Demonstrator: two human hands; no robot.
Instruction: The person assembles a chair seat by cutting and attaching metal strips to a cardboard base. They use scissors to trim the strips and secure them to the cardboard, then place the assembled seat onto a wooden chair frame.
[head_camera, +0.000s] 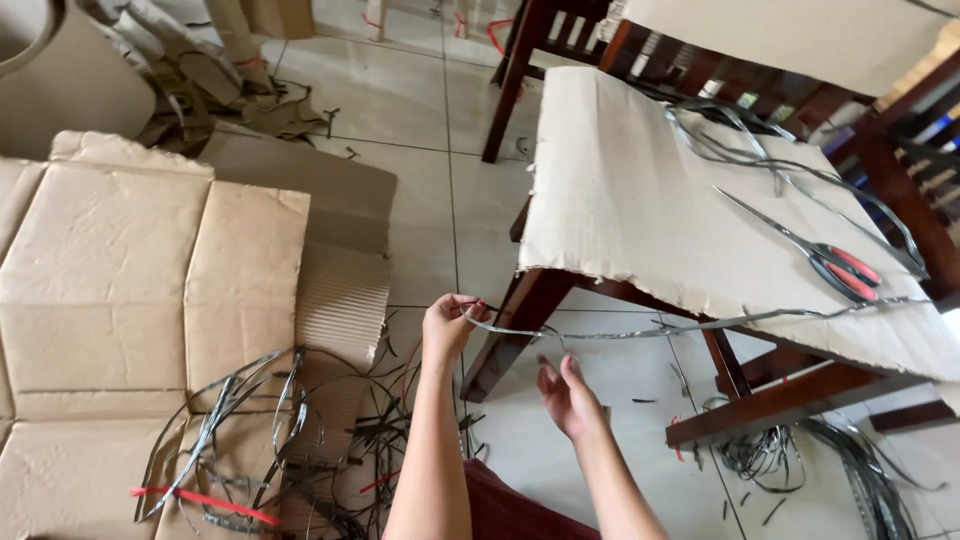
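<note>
Head view, lower centre of frame: left hand (449, 327) raised, fingers pinched closed on one end of grey strap (640, 328); strap runs right to cardboard-covered counter (640, 200). Right hand (567, 395) below it, open, palm up, holding nothing. Red-handled scissors (820, 255) lie on counter.

Glossy plastic strap (640, 327), matt cardboard sheet (640, 200), wooden table (520, 320)

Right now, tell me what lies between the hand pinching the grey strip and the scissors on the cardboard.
In the head view, the grey strip runs from the left hand toward the scissors, crossing a dark wooden leg and the cardboard sheet edge.
</note>
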